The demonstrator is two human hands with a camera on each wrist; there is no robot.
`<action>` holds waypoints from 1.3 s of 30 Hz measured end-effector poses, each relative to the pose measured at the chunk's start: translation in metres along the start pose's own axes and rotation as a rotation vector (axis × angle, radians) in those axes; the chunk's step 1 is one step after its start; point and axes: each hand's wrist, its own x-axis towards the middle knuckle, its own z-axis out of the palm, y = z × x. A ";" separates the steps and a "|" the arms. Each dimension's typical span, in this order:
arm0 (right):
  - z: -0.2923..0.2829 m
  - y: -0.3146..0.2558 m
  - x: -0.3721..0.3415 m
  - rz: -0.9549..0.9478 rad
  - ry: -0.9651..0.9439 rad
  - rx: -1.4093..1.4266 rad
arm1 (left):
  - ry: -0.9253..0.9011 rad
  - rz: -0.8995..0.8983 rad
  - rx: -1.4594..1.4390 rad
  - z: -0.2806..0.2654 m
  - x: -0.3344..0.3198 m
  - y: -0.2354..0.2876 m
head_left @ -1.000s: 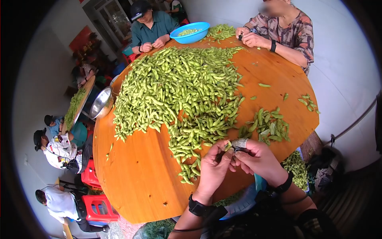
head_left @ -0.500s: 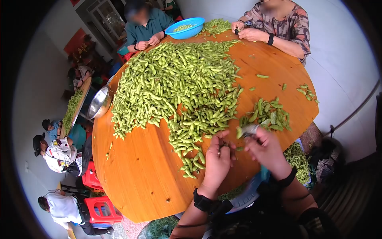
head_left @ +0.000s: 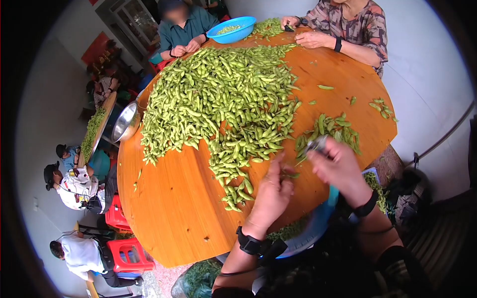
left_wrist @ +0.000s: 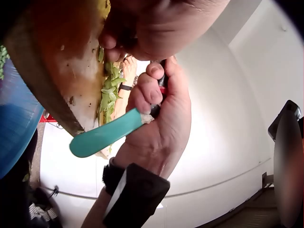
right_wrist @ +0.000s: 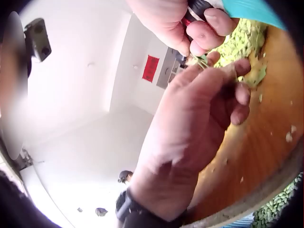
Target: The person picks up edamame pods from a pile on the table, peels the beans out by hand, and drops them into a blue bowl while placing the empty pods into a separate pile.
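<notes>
Right grip (head_left: pixel 340 168) clamped round a teal-handled tool (left_wrist: pixel 107 134), fingers curled over its dark part; the working end is mostly hidden, so its kind cannot be told. Left grip (head_left: pixel 272 197) held near it, thumb and fingertips together on a green piece (head_left: pixel 291 175), probably a pod, its shape left uncertain by blur. Both are held over the near side of a wooden bench (head_left: pixel 174 213), on which a broad heap of green pods (head_left: pixel 218 94) is spread. The step in hand is judged to be the working of single pods with the tool, trimming or opening perhaps. For the next move, the green piece would need to be steadied against the working end, with the left thumb kept clear of any edge. A smaller heap (head_left: pixel 320 125) is seen just beyond the right grip; stray pods (head_left: pixel 381 107) are scattered farther right. A blue basin (left_wrist: pixel 19 114) is placed below the bench edge. On the far side a blue bowl (head_left: pixel 237 35) is set between a person in a dark green shirt (head_left: pixel 184 32) and a person in a patterned top (head_left: pixel 367 37). Access is somewhat hindered: the tool's end is screened by fingers, and little room is left between the two grips.
</notes>
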 end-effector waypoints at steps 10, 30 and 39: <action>-0.033 0.017 -0.007 -0.554 0.030 -0.850 | -0.313 0.033 0.330 0.000 -0.107 0.018; -0.036 0.028 -0.001 -0.586 -0.153 -0.826 | 0.429 -0.065 1.062 -0.033 -0.030 0.006; 0.019 0.017 -0.032 -0.125 -0.362 -0.141 | 0.311 -0.021 0.168 -0.003 -0.045 0.000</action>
